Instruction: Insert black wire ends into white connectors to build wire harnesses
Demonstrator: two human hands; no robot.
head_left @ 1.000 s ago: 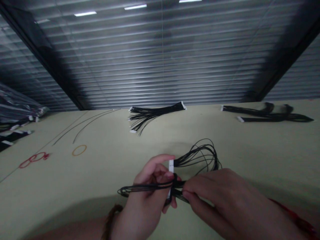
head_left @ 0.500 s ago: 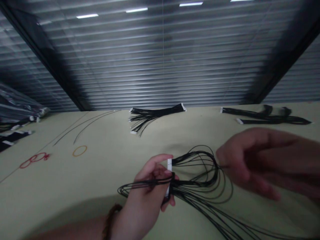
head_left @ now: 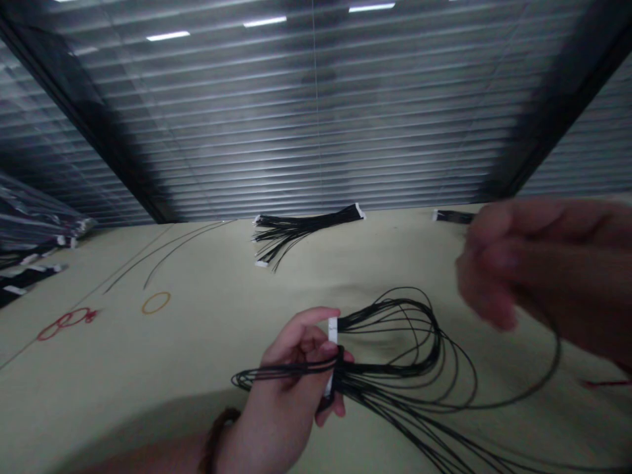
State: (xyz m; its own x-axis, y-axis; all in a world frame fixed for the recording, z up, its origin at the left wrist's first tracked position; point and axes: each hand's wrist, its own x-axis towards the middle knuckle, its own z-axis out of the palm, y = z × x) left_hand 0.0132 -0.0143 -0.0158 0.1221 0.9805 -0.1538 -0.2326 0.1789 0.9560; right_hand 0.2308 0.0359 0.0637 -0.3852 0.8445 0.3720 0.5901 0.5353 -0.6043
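The black wire harness [head_left: 395,368] is a uniform matte black, and its white connector [head_left: 332,330] forms a narrow pale bar against it. A second bundle of black wires [head_left: 306,227] ends in white connectors too. Beneath them, the pale olive-green table mat [head_left: 123,368] is plain, apart from a thin red wire loop [head_left: 66,322] and a thin orange ring [head_left: 156,303]. Above, the window blind [head_left: 316,131] forms even horizontal stripes of grey and dull white, crossed by black frame bars [head_left: 83,112]. The stacked bundles [head_left: 34,217] at left look black and grey with white ends, and the beaded bracelet [head_left: 213,441] is dark brown.
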